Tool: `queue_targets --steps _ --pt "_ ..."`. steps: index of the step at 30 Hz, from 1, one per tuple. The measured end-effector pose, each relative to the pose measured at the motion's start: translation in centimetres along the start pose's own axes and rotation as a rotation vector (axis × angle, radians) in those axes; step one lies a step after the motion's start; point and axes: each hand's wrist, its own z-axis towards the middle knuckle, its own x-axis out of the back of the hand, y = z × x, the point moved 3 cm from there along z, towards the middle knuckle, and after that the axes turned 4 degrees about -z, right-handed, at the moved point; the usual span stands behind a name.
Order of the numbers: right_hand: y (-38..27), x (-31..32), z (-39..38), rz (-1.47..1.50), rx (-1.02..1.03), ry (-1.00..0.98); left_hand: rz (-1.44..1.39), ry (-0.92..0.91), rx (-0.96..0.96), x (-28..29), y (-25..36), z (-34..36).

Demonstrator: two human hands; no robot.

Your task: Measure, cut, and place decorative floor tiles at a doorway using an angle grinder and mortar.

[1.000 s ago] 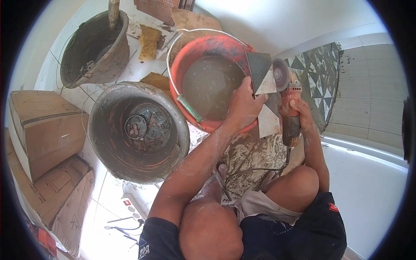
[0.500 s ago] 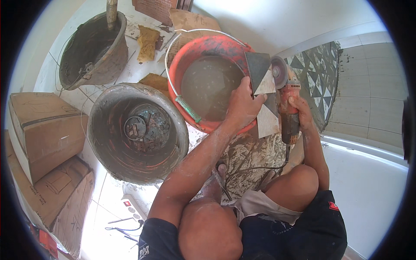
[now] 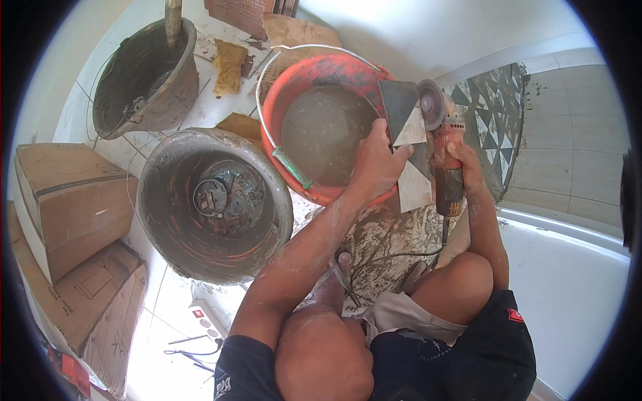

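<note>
A tile (image 3: 414, 186) with dark grey and pale triangles is in my left hand (image 3: 376, 160), gripped by its left edge beside the red bucket's rim. My right hand (image 3: 470, 167) is wrapped around the body of an orange-red and black angle grinder (image 3: 449, 184). The grinder's round disc (image 3: 431, 105) is at the upper right edge of the tile; whether it touches or spins cannot be told. Below and left of the tile, the red bucket (image 3: 271, 110) holds murky grey water (image 3: 324, 134). A power cord (image 3: 401, 255) runs from the grinder's lower end.
Two mortar-crusted buckets stand at left, one near (image 3: 157, 220) and one far (image 3: 180, 83). Cardboard boxes (image 3: 80, 194) are stacked at far left. A power strip (image 3: 204, 317) lies on the floor. Patterned tiling (image 3: 491, 113) lies beyond a ledge at right. Yellow sponge pieces (image 3: 229, 67) lie behind.
The grinder has shifted slightly away from me along the tile's right edge, its disc now a little higher. My left hand and the tile stay almost the same.
</note>
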Motion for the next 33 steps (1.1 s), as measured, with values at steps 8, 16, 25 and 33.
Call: queue_targets --steps 8,16,25,33 --pt "1.5 2.5 -5.2 0.167 0.109 0.022 -0.12 0.002 -0.007 -0.1 -0.5 -0.1" --pt "8.6 7.1 -12.0 0.364 0.112 0.046 -0.301 -0.083 0.063 0.4 0.1 0.2" --pt "18.5 10.1 -19.8 0.541 0.012 0.035 -0.344 -0.085 0.283 -0.2 1.0 -0.7" --pt "16.7 11.3 -23.0 0.828 -0.143 0.303 -0.287 -0.058 0.26 0.2 1.4 -0.4"
